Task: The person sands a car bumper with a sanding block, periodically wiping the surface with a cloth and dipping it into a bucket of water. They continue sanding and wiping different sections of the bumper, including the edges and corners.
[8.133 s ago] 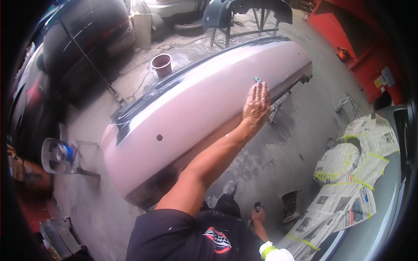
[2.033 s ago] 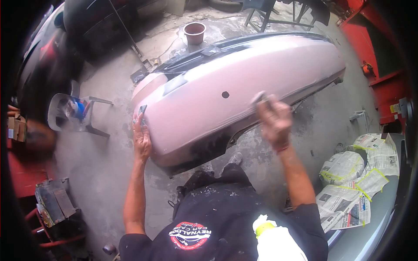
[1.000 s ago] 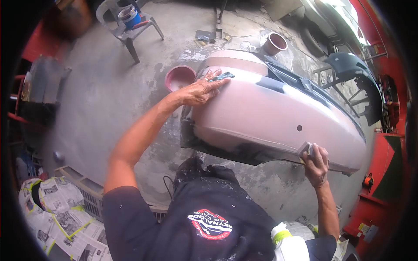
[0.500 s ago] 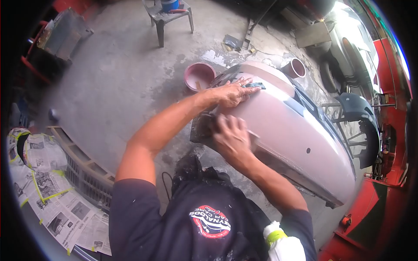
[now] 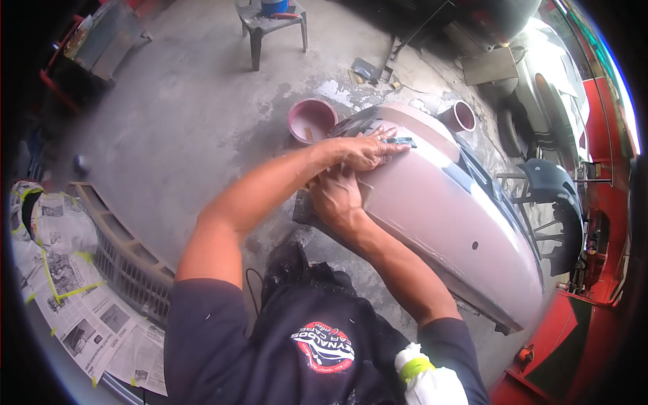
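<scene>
A pinkish-grey car bumper (image 5: 445, 209) lies on the floor in front of me, with dark patches near its left end. My left hand (image 5: 368, 150) lies over that end, fingers stretched across the surface. A small blue-grey strip (image 5: 403, 142), perhaps a cloth, sticks out between those fingers. Just below, my right hand (image 5: 337, 196) presses on the bumper's near side, its fingertips hidden behind my left wrist. The edge of a brownish sheet of sandpaper (image 5: 366, 192) shows beside its palm.
Pink tub (image 5: 312, 121) and a smaller pinkish bucket (image 5: 457, 117) stand beyond the bumper. A grey stool (image 5: 270, 25) is at the back. At left are a slatted grille (image 5: 128, 263) and newspaper-masked parts (image 5: 88, 310); a dark bumper (image 5: 553, 196) is at right.
My right hand has moved up and left along the near side, partly under my left wrist. My left hand stays in place on the bumper. The view has shifted slightly.
</scene>
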Available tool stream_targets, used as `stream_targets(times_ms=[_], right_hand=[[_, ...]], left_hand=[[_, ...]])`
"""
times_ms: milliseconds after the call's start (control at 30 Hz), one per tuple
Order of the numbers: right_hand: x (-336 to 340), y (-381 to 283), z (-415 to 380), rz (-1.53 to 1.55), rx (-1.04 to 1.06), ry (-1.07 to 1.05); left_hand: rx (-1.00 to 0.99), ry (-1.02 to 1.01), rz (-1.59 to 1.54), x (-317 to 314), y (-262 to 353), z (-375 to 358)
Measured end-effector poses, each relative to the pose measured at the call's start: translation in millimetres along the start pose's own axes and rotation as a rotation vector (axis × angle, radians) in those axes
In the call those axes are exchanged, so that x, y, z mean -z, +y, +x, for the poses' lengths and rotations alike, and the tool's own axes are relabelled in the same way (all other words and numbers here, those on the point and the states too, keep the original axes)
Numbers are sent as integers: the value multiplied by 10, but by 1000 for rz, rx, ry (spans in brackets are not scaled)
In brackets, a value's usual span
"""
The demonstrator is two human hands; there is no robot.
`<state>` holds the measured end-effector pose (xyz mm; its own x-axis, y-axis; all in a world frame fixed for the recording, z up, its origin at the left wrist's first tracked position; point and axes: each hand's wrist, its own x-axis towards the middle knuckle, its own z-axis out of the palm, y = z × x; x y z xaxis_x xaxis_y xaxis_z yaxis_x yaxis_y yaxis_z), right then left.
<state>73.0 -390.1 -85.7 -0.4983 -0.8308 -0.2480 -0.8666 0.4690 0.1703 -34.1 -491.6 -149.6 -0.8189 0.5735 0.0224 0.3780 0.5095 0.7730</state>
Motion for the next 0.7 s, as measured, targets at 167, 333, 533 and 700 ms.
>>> stream_targets(times_ms=[167,333,533,700], right_hand=[[238,651,-1464,119,41,330],[230,346,-707,120,71,267],[28,98,-313,86,19,229],[182,638,-1514,79,5,361]], left_hand=[[122,5,-35,20,130,-33],[76,-150,-54,197,154,-3],[64,-85,-36,105,137,19],[156,-109,-103,164,268,-75]])
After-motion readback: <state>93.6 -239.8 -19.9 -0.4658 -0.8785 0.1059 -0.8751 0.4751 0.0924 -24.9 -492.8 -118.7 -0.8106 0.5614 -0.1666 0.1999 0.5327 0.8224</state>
